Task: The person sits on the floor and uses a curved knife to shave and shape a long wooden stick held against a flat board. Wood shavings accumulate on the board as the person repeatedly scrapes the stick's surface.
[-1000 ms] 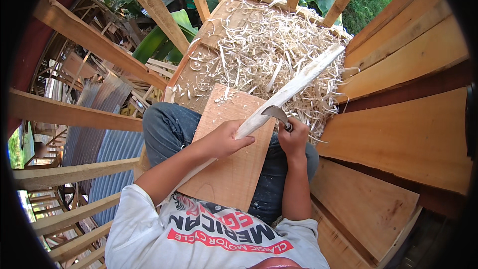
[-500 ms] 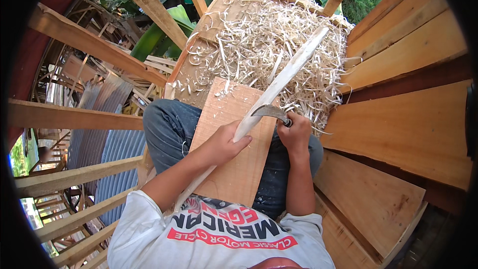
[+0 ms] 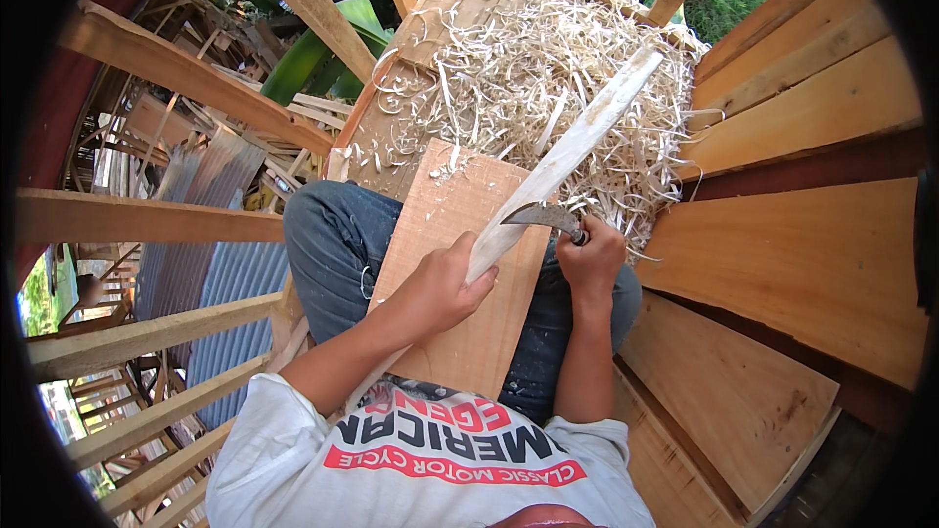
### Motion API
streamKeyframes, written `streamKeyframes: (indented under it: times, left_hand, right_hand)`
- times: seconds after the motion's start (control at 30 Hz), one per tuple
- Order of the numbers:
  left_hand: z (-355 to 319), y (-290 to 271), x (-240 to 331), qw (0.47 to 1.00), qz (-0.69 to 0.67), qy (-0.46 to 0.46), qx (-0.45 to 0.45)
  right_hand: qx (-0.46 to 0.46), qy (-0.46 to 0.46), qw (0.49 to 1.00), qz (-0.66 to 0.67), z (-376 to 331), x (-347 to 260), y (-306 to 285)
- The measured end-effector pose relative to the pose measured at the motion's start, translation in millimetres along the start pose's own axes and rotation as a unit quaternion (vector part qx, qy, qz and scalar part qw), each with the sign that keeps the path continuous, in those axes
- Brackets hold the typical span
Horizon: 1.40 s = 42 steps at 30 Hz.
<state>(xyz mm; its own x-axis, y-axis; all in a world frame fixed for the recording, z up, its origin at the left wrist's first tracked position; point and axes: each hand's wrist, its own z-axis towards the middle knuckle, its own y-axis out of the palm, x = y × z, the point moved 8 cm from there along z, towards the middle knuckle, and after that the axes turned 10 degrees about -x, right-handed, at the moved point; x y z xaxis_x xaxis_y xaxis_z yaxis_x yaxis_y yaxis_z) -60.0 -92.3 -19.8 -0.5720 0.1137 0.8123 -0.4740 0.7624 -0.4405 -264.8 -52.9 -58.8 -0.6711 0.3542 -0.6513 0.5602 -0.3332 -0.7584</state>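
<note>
A long pale whittled stick (image 3: 577,142) slants from my waist, under my left forearm, up to the far right. My left hand (image 3: 452,284) is wrapped around it a little below its middle. In my right hand (image 3: 594,252) is the handle of a curved knife (image 3: 544,217) with a hooked dark blade. The blade's tip lies against the stick just beyond my left hand. Beneath both, a flat wooden board (image 3: 479,332) rests across my lap, with a few small shavings on its far end.
Curly wood shavings (image 3: 548,59) pile up on the plank floor (image 3: 391,127) ahead of me. Wooden rails (image 3: 156,220) run along the left side. Broad planks (image 3: 792,264) form the right side. Corrugated sheets (image 3: 230,303) and loose timber lie below, outside the rails.
Both hands, the stick and the knife sit slightly farther right in the picture. The whole view has shifted a little too. The grips are the same.
</note>
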Motion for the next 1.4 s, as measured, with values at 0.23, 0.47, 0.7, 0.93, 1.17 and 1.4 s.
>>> streamKeyframes:
  times: [0.23,0.47,0.7,0.93,1.17,1.4]
  left_hand:
    - [0,3,-2,1.000,-0.016,0.013,-0.008]
    - [0,7,-3,0.999,-0.039,-0.004,-0.028]
    - [-2,8,-2,0.998,-0.058,0.010,-0.024]
    - [-3,11,0,0.995,-0.084,-0.012,-0.053]
    - [-5,18,-5,0.992,-0.109,-0.003,-0.066]
    - [-4,18,-11,0.984,-0.156,0.010,-0.080]
  right_hand:
    - [0.012,0.017,1.000,-0.014,2,5,-1]
    - [0.014,0.041,0.999,-0.021,5,11,-3]
    - [0.055,0.029,0.998,-0.025,5,12,-7]
    - [0.062,0.043,0.997,-0.013,6,14,-10]
    - [0.100,0.042,0.994,0.007,6,19,-16]
    - [0.084,0.053,0.995,0.002,7,21,-13]
